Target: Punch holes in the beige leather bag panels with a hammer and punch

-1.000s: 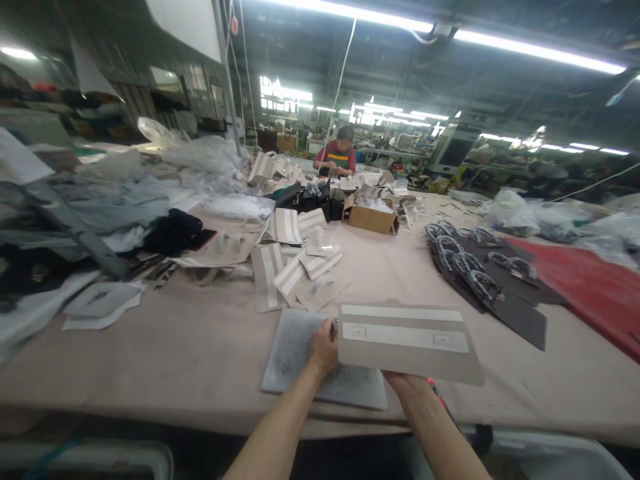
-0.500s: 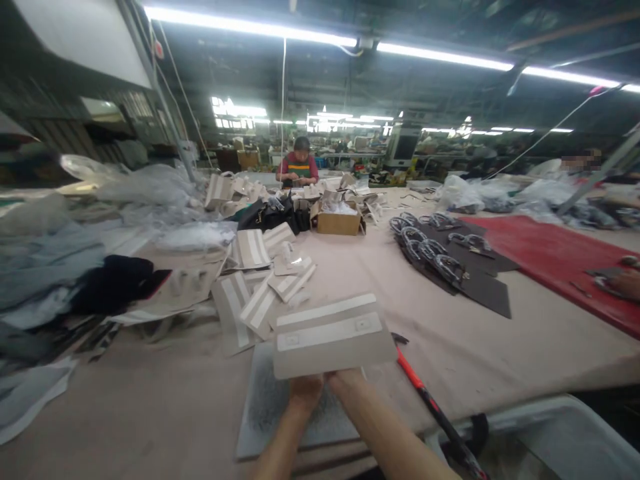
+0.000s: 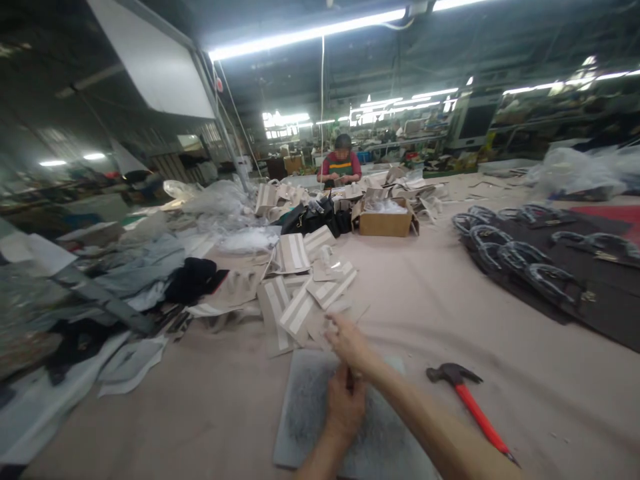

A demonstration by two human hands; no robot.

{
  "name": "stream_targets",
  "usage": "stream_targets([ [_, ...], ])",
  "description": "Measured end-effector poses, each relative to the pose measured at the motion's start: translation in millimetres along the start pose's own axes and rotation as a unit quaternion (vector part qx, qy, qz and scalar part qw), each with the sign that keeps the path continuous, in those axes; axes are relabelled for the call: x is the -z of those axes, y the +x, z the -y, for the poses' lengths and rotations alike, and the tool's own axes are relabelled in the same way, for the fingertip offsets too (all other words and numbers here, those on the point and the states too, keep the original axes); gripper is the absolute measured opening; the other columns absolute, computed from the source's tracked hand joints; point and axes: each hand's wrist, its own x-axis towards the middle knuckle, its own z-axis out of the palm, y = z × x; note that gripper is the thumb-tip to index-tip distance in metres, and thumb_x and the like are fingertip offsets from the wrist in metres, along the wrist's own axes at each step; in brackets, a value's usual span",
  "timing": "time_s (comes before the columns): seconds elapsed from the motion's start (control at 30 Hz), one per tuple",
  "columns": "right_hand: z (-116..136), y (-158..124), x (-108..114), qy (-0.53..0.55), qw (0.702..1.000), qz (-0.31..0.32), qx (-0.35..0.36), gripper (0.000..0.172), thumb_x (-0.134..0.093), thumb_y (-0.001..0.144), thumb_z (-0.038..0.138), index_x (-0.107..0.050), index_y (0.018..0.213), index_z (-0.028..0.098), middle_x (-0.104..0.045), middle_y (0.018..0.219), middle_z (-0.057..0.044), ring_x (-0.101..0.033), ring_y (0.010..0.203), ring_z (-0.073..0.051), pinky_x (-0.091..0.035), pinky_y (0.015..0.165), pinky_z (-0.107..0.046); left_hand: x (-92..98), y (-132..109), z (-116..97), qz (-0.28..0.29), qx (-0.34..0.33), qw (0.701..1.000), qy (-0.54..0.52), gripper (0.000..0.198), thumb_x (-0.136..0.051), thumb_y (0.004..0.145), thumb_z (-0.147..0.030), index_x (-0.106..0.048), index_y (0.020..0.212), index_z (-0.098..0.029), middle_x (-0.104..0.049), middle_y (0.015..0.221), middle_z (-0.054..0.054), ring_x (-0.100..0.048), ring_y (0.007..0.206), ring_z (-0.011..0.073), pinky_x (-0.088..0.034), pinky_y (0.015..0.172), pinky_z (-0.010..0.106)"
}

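My left hand [image 3: 346,405] is closed over a grey slab [image 3: 305,400]. Its fingers curl around something small and dark, mostly hidden, that I cannot make out. Just beyond it, my right hand [image 3: 350,343] reaches forward with fingers apart, seeming to hold nothing. Its fingertips are at the near edge of a loose pile of beige panels [image 3: 299,313] with pale stripes. To the right of the slab lies a claw hammer [image 3: 475,407] with a red handle, touched by neither hand.
An open cardboard box [image 3: 385,223] stands farther back beside black bags [image 3: 313,217]. Dark panels with wrapped handles [image 3: 530,267] lie at right. Plastic bags and dark cloth [image 3: 195,280] crowd the left. Across the table sits a person [image 3: 341,163]. A metal post [image 3: 105,300] rises at left.
The striped beige panel has left my hands. My right hand has moved forward towards the pile, while my left has closed above the slab. The view has turned left.
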Motion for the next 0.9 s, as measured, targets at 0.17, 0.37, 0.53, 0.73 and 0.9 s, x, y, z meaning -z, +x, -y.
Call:
stream_targets([
  [0.17,-25.4,51.9,17.0,0.065,0.993,0.027,-0.09,0.06,-0.061,0.079,0.019,-0.055,0.139,0.016,-0.07,0.101,-0.006,-0.065,0.098,-0.02,-0.05,0.09,-0.033,-0.8,-3.0,-4.4,0.02,-0.025,0.999,0.039,0.013,-0.056,0.086,-0.028,-0.059,0.09,-0.017,-0.06,0.071,0.002,-0.056,0.065,0.0166,-0.041,0.062,0.024],
  [0.37,-18.2,66.6,10.1,0.156,0.98,-0.014,-0.12,0.044,-0.066,0.073,0.019,-0.071,0.116,0.014,-0.069,0.078,-0.003,-0.062,0.073,-0.015,-0.051,0.069,-0.026,-1.6,-0.1,0.6,0.019,-0.038,0.998,0.051,0.017,-0.057,0.088,-0.033,-0.06,0.092,-0.016,-0.062,0.071,0.003,-0.058,0.066,0.0173,-0.044,0.062,0.025],
  [0.53,-23.3,58.0,57.6,0.178,0.963,-0.158,-0.125,0.051,-0.059,0.074,0.022,-0.065,0.125,0.015,-0.068,0.085,-0.003,-0.058,0.07,-0.013,-0.045,0.062,-0.021,2.4,-2.9,-0.8,0.02,-0.025,0.999,0.033,0.021,-0.059,0.088,-0.035,-0.062,0.097,-0.016,-0.071,0.085,0.007,-0.067,0.077,0.0208,-0.05,0.072,0.027],
  [0.73,-43.7,-28.1,99.9,0.14,0.961,-0.197,-0.134,0.066,-0.059,0.074,0.033,-0.055,0.135,0.011,-0.066,0.076,-0.002,-0.051,0.058,-0.012,-0.038,0.053,-0.022,4.2,-0.8,-1.2,-0.012,0.0,1.0,-0.023,0.027,-0.064,0.084,-0.04,-0.064,0.097,-0.017,-0.072,0.081,0.006,-0.069,0.074,0.0206,-0.052,0.07,0.027],
  [0.9,-65.8,-126.1,57.4,0.109,0.976,-0.141,-0.128,0.066,-0.054,0.076,0.042,-0.058,0.131,0.006,-0.065,0.069,-0.002,-0.057,0.063,-0.017,-0.045,0.06,-0.028,6.7,-0.2,4.0,-0.041,0.024,0.997,-0.063,0.031,-0.068,0.083,-0.042,-0.065,0.1,-0.016,-0.073,0.087,0.008,-0.07,0.081,0.0221,-0.054,0.075,0.029],
])
